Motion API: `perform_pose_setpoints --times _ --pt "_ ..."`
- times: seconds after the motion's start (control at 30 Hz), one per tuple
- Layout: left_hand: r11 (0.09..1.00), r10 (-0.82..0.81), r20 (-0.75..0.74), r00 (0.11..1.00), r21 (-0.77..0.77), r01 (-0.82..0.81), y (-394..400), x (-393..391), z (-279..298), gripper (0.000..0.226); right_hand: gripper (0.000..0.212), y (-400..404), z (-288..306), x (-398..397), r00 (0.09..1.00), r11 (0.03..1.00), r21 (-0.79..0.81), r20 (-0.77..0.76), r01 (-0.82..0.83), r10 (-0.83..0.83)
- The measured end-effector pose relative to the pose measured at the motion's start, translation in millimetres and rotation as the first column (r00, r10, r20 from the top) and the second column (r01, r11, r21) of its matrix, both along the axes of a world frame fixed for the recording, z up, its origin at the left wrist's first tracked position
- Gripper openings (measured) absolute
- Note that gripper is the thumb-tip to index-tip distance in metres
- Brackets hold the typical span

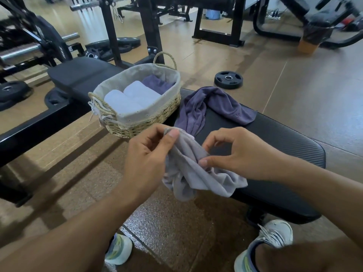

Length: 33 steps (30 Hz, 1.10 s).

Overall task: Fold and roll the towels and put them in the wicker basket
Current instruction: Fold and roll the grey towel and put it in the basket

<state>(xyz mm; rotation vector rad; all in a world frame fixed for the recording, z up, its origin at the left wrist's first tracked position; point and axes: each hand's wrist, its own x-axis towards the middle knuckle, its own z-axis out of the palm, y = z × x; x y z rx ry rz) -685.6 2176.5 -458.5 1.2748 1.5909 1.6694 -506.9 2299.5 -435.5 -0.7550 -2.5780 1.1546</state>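
Observation:
A crumpled light grey towel [193, 173] hangs between my hands above the near end of the black bench [275, 142]. My left hand [149, 160] pinches its upper corner. My right hand [235, 154] grips a fold lower down with thumb and fingers. A dark purple towel [212, 105] lies unfolded on the bench behind them. The lined wicker basket [145, 118] stands on the bench to the left. It holds two rolled white towels [129, 97] and a purple towel [156, 83].
A weight plate [228, 79] lies on the floor beyond the bench. A barbell rack and more plates [115, 46] stand at the left and back. My two shoes [273, 238] rest on the floor below the bench edge.

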Motion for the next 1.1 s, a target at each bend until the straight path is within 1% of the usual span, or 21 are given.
perform_pose_setpoints --times 0.03,0.13,0.2,0.33,0.47,0.57,0.67,0.73,0.8,0.9,0.97,1.03,1.1 --pt "0.999 0.042 0.01 0.999 0.014 -0.042 -0.2 -1.0 0.5 0.024 0.013 -3.0 1.2 0.0 1.0 1.0 0.024 -0.013 -0.013 0.013" --pt "0.988 0.15 0.036 0.988 0.037 -0.152 1.1 -3.8 -0.9 0.024 0.013 -16.9 7.6 -4.4 0.986 0.991 0.093 -0.128 -0.093 0.104" --pt "0.977 0.205 0.088 0.975 0.048 -0.21 4.2 -6.9 -2.1 0.025 0.013 -24.3 13.3 -6.9 0.975 0.983 0.121 -0.155 -0.141 0.159" --pt "0.923 0.358 0.205 0.911 0.069 -0.378 10.4 -23.2 1.2 0.029 0.014 -27.2 17.4 -6.4 0.972 0.975 0.106 -0.11 -0.194 0.206" --pt "0.886 0.445 0.203 0.872 0.042 -0.462 12.7 -43.3 2.2 0.028 0.013 -29.1 16.3 -4.9 0.971 0.974 0.069 -0.09 -0.218 0.224" --pt "0.856 0.502 0.193 0.843 0.028 -0.516 15.4 -55.9 0.5 0.026 0.019 -31.2 18.9 -2.7 0.965 0.966 0.06 -0.052 -0.252 0.256" --pt "0.83 0.55 0.167 0.818 -0.006 -0.557 16.9 -68.7 -2.9 0.023 0.026 -26.6 26.0 1.8 0.965 0.96 0.119 -0.044 -0.252 0.259" --pt "0.819 0.568 0.169 0.805 -0.025 -0.573 17.3 -76.7 -4.7 0.022 0.03 -15.5 30.2 8.6 0.976 0.968 0.141 -0.039 -0.209 0.216" --pt "0.82 0.568 0.168 0.805 -0.031 -0.572 17.6 -81.4 -4.9 0.022 0.033 -0.2 32.6 18.0 0.989 0.982 0.119 -0.008 -0.144 0.146" --pt "0.827 0.559 0.151 0.815 -0.026 -0.562 16.1 -86.7 -7.2 0.02 0.029 20.9 30.6 33.4 0.995 0.995 0.055 0.04 -0.089 0.087" --pt "0.834 0.546 0.146 0.825 -0.007 -0.551 13.5 -89.1 -9.3 0.021 0.024 28.5 26.4 40.4 0.988 0.992 0.028 0.104 -0.12 0.117" --pt "0.846 0.526 0.13 0.84 0.016 -0.532 11.0 -89.9 -9.9 0.021 0.021 32.8 20.4 45.3 0.975 0.988 0.034 0.171 -0.152 0.144" --pt "0.862 0.503 0.088 0.86 0.017 -0.506 9.1 -89.7 -8.9 0.02 0.02 36.7 15.5 49.4 0.97 0.987 0.063 0.204 -0.146 0.13"
